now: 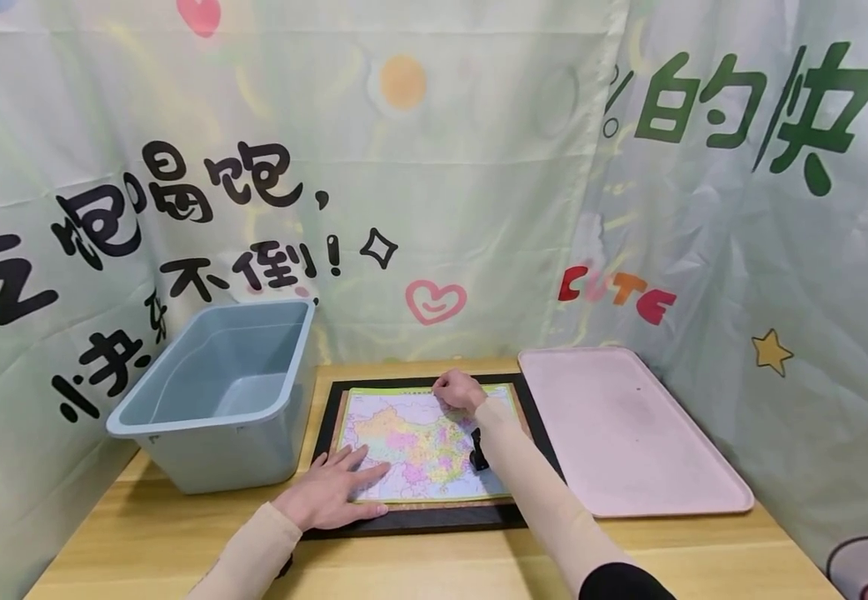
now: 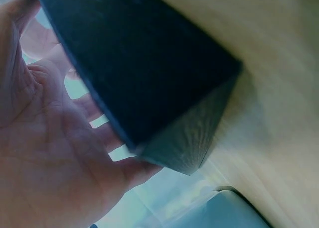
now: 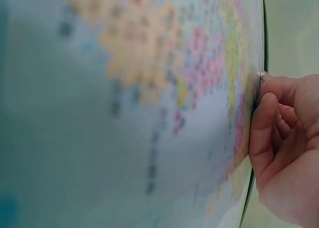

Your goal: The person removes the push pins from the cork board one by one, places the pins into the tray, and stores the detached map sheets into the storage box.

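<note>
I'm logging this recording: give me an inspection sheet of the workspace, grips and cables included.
Surface: light wooden table.
Job's things: map over a brown board, inside a black frame.
Clutter: blue-grey bin at left, pink tray at right.
Left grip: bare hand, fingers spread over the map's lower left corner and the frame.
Right grip: bare hand, fingers curled at the map's top edge; whether they hold anything is unclear.
Cables: nothing seen.
Surroundings: pale printed fabric behind and at both sides.

The bin [image 1: 224, 458] is blocking the board's [image 1: 434, 522] left, the tray [image 1: 629, 433] is bordering its right, the curtain [image 1: 509, 233] is backing everything; front table [image 1: 404, 571] is leaving room between the forearms [image 1: 250, 546].
</note>
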Available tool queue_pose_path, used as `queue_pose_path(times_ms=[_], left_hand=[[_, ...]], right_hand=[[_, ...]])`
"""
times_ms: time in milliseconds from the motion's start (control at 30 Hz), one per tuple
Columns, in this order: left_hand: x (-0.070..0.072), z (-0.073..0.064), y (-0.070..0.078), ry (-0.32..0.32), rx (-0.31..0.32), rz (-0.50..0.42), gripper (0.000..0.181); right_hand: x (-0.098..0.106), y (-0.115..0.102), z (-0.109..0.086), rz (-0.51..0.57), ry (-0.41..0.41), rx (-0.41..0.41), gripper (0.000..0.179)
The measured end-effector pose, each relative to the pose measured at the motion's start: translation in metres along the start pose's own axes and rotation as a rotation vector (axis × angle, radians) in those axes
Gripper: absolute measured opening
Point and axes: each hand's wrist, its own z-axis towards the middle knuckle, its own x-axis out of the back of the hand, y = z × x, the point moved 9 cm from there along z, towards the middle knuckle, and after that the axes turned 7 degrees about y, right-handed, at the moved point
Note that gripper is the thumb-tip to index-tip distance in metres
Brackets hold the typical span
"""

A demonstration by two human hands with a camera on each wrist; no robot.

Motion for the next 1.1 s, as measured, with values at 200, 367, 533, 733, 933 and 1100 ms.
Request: queue_pose_path(times_ms=[200, 367, 533, 733, 933, 1100], left_hand=[[0.0, -0.001, 0.001, 0.004, 0.001, -0.002, 0.07], [-0.001, -0.003, 0.001, -0.009, -0.002, -0.007, 0.07], [0.001, -0.002, 0.001, 0.002, -0.003, 0.0, 0.07], [0.001, -0.001, -0.001, -0.008, 0.014, -0.005, 0.071], [0.003, -0.001, 0.001, -0.002, 0.009, -0.011, 0.071], [0.002, -0.002, 0.002, -0.005, 0.004, -0.012, 0.07]], right_hand=[[-0.004, 0.005, 0.001, 0.04, -0.011, -0.01, 0.024], [-0.006, 0.004, -0.001, 0.057, -0.03, -0.007, 0.031], [-0.005, 0.001, -0.004, 0.119, -0.03, -0.008, 0.043], [-0.007, 0.0, 0.006, 0.122, -0.042, 0.013, 0.043], [-0.004, -0.001, 0.004, 0.083, -0.016, 0.02, 0.042], [-0.002, -0.001, 0.0, 0.076, -0.003, -0.004, 0.036]])
